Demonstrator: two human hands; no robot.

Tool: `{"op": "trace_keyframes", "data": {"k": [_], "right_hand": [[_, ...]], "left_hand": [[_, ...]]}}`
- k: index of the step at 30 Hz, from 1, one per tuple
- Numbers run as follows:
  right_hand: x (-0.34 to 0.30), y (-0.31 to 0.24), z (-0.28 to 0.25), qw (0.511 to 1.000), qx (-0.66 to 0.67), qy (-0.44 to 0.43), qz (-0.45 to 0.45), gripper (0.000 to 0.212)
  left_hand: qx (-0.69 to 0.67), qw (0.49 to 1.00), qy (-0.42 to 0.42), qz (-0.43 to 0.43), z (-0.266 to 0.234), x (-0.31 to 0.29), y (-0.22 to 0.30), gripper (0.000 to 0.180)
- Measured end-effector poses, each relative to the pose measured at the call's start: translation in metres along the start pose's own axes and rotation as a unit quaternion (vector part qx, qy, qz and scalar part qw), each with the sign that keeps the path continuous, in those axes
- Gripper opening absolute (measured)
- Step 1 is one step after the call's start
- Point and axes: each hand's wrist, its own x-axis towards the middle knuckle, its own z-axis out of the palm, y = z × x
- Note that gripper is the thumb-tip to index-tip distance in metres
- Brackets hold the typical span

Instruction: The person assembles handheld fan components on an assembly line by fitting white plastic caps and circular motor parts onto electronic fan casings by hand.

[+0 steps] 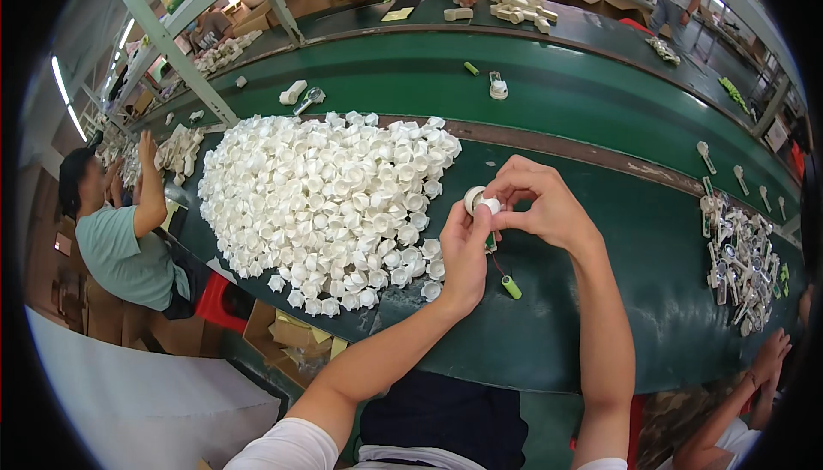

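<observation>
My left hand (465, 257) and my right hand (549, 204) meet above the green work table (591, 324). Both have their fingers closed on a small white round plastic part (485, 203), which has a ring-shaped rim on its left side. A thin wire hangs below the fingers, with a green cylindrical battery (511, 287) at its end, close to the tabletop. A bit of green circuit board shows just under the part. The fingers hide much of the piece. To the left lies a large heap of white flower-shaped plastic cups (326, 204).
Beyond runs a green conveyor belt (386, 71) carrying a loose battery (471, 68) and a white part (497, 86). At right lies a pile of clear-and-white stick assemblies (741, 264). A metal frame post (171, 41) rises at left. Co-workers sit left, across and lower right.
</observation>
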Motion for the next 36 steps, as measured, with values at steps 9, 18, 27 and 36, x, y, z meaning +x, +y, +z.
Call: {"op": "trace_keyframes", "data": {"k": [9, 18, 27, 36], "right_hand": [[0.000, -0.001, 0.000, 0.967, 0.253, -0.028, 0.023, 0.036], [-0.002, -0.006, -0.001, 0.980, 0.196, -0.043, -0.012, 0.038], [-0.002, 0.005, 0.008, 0.987, 0.159, -0.010, -0.036, 0.028], [0.003, 0.100, -0.011, 0.854, 0.143, 0.467, 0.181, 0.074]], "left_hand": [[-0.007, 0.997, -0.031, 0.064, -0.002, 0.002, -0.001, 0.033], [0.026, 0.983, -0.067, 0.167, -0.003, -0.003, -0.005, 0.040], [0.054, 0.989, -0.054, 0.127, -0.006, -0.005, -0.001, 0.035], [0.203, 0.974, -0.048, 0.094, 0.007, -0.009, -0.025, 0.062]]}}
